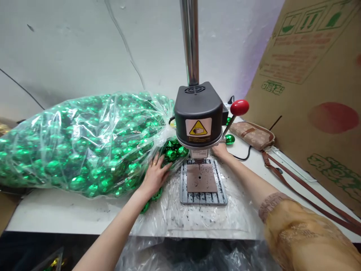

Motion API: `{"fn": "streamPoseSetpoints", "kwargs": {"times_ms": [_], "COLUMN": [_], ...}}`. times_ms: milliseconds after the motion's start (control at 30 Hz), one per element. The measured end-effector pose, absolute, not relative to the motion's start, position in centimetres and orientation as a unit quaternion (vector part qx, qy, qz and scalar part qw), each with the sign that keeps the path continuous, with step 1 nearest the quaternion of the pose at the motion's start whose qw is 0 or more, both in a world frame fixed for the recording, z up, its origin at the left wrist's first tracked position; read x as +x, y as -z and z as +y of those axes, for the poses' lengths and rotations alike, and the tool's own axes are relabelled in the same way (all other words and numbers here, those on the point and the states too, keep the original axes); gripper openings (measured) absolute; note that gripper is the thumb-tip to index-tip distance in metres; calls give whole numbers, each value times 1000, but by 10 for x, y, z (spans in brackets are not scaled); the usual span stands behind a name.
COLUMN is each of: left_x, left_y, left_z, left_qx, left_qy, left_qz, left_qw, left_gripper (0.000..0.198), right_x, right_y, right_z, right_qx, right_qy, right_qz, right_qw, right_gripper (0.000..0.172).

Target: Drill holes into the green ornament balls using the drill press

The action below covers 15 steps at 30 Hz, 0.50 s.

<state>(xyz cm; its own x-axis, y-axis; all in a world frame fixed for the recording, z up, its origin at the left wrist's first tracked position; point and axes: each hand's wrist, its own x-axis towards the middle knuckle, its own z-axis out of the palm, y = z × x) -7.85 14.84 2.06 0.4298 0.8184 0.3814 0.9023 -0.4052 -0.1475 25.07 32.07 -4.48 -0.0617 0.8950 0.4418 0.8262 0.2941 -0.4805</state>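
Left hand (154, 174) flat on bag (84, 143), right hand (220, 150) perhaps empty

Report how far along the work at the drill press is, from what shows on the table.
Done: dark debris on the plastic sheet suggests earlier drilling. In hand: the left hand rests on the open bag of green baubles; the right hand reaches behind the drill press, its grip hidden. Left: the brown pad under the bit is bare, and the bag looks nearly full.

A bulging bag of green balls (81, 146) crowds the left of the drill press (199, 116), a purse (252, 134) and cardboard box (316, 94) hem the right, leaving bare table (64, 214) in front.
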Motion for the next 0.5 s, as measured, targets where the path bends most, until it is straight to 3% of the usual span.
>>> {"fn": "streamPoseSetpoints", "kwargs": {"times_ms": [267, 500], "left_x": [-66, -23], "left_y": [-17, -4], "left_z": [123, 68], "left_qx": [-814, -818], "left_qy": [169, 248], "left_qz": [-515, -475], "left_qw": [209, 211], "left_gripper": [25, 29], "right_x": [268, 302], "right_y": [34, 20], "right_z": [292, 283], "right_qx": [-631, -673], "right_qy": [0, 49], "right_qz": [-716, -658], "right_qw": [298, 334], "right_gripper": [40, 47]}}
